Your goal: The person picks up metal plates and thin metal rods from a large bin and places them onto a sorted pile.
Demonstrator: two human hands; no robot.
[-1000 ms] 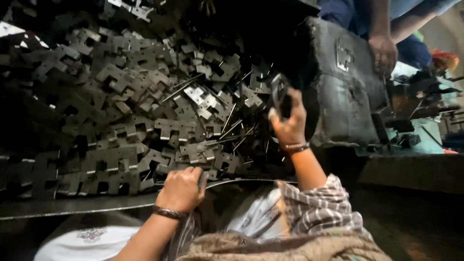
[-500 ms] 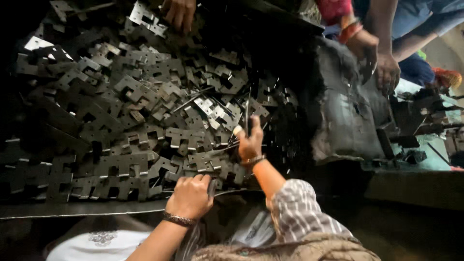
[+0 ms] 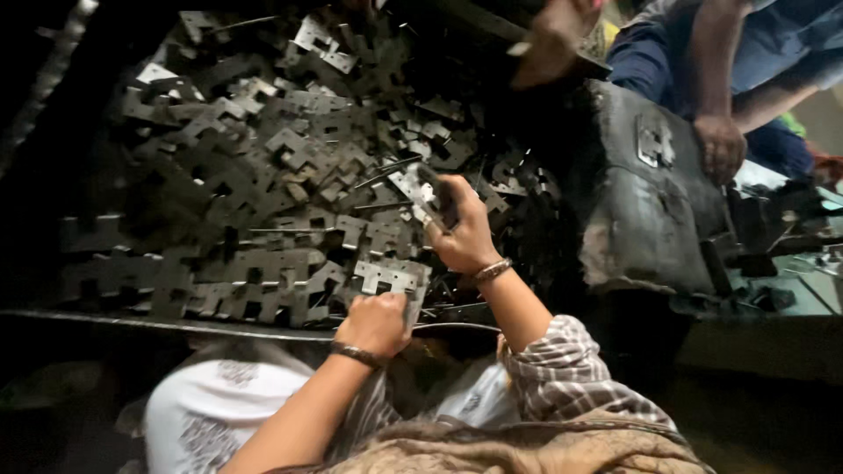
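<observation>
A big heap of flat, dark, notched metal pieces point(image 3: 263, 175) fills the left and middle of the view. My right hand point(image 3: 461, 230) reaches into the heap and grips a pale metal piece point(image 3: 414, 189) near its middle. My left hand point(image 3: 378, 320) is closed at the heap's near edge, its fingers on a stack of metal pieces point(image 3: 391, 279) standing just above it. Both wrists wear bangles, and a checked sleeve covers my right upper arm.
A dark, worn metal block point(image 3: 641, 202) stands to the right of the heap. Another person's hand point(image 3: 720, 145) rests on it, and a second hand point(image 3: 553, 39) hovers at the top. A white bag point(image 3: 211, 404) lies below the heap's front rim point(image 3: 176, 323).
My right hand has come back from the metal block on the right, down into the heap, and closed on a pale piece. My left hand stays at the near edge.
</observation>
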